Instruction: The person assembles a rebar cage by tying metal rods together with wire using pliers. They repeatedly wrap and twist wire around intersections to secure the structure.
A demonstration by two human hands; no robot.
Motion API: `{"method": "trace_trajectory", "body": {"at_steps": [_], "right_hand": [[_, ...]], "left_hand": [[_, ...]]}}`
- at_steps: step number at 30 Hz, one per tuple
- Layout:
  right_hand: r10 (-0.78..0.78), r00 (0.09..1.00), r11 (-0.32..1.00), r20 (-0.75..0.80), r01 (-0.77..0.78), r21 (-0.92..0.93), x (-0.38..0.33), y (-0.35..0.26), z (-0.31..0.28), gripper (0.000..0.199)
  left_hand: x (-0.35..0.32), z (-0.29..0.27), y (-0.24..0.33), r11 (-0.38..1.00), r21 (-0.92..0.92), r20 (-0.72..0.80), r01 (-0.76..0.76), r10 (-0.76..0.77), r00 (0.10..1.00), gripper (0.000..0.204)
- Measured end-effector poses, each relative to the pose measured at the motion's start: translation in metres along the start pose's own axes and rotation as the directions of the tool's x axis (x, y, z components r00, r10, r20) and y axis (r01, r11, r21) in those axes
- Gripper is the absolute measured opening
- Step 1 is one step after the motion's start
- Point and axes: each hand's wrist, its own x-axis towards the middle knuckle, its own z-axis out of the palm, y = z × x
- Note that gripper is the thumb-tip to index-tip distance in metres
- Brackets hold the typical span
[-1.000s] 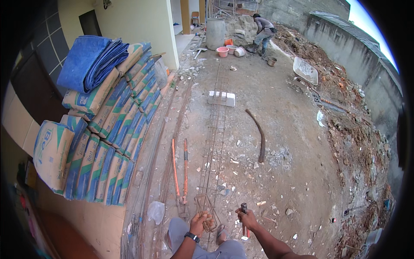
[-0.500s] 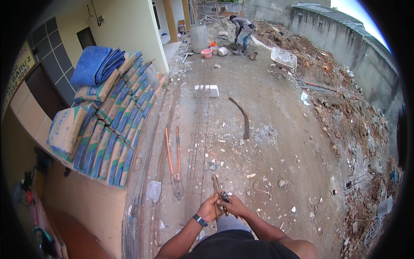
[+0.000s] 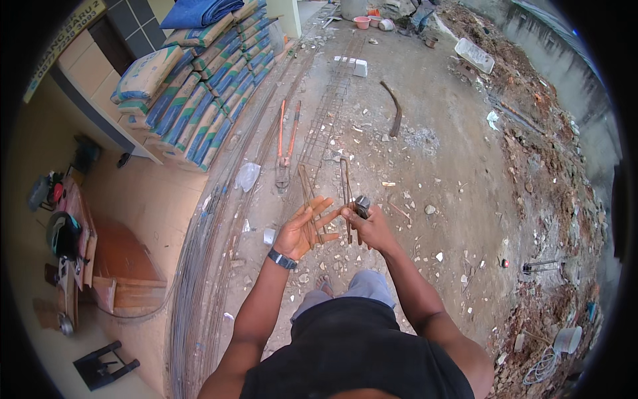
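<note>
My left hand (image 3: pixel 302 229) has its fingers spread, and a thin, rusty bent steel rod loop (image 3: pixel 305 181) rests between its thumb and palm. Close beside it on the right, my right hand (image 3: pixel 372 229) is closed on more bent steel rod loops (image 3: pixel 345 176), which stand upright from the thumb side. A dark metal hand tool (image 3: pixel 362 205) is also in that hand; its handles are hidden by the fingers, so its exact kind cannot be told. Both hands are in front of my body, above the littered ground.
Orange-handled bolt cutters (image 3: pixel 287 136) lie ahead, beside a long wire-tied rebar cage (image 3: pixel 329 113). Long steel bars (image 3: pixel 189 299) run along the left. Stacked cement bags (image 3: pixel 206 100) stand by the wall. Rubble (image 3: pixel 551 193) lines the right. A person (image 3: pixel 420 16) works far off.
My hands have drawn apart, and the rod loops held together earlier are now divided between them. My left fingers have spread. The view has tilted down toward my body.
</note>
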Motion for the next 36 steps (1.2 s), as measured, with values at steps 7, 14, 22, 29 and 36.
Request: {"method": "trace_trajectory", "body": {"at_steps": [7, 14, 22, 29, 36], "right_hand": [[0.08, 0.981, 0.982, 0.178, -0.109, 0.157, -0.136, 0.027, -0.014, 0.036], [0.12, 0.951, 0.942, 0.285, -0.2, 0.269, -0.277, 0.083, -0.026, 0.027], [0.142, 0.937, 0.938, 0.318, -0.23, 0.259, -0.387, 0.084, -0.047, 0.025], [0.043, 0.957, 0.972, 0.287, -0.107, 0.21, -0.476, 0.081, -0.027, 0.025], [0.189, 0.937, 0.978, 0.293, -0.205, 0.027, -0.596, 0.049, 0.019, 0.027]], "left_hand": [[-0.115, 0.037, -0.092, 0.841, 0.536, -0.462, 0.075, 0.218, 0.86, 0.035], [-0.213, 0.102, -0.212, 0.931, 0.366, -0.595, -0.001, 0.235, 0.769, 0.032], [-0.292, 0.163, -0.297, 0.987, 0.121, -0.497, -0.106, 0.152, 0.854, 0.037], [-0.364, 0.194, -0.341, 0.977, 0.14, -0.481, -0.162, 0.21, 0.851, 0.036], [-0.465, 0.215, -0.398, 0.97, 0.16, -0.495, -0.186, 0.241, 0.835, 0.031]]}}
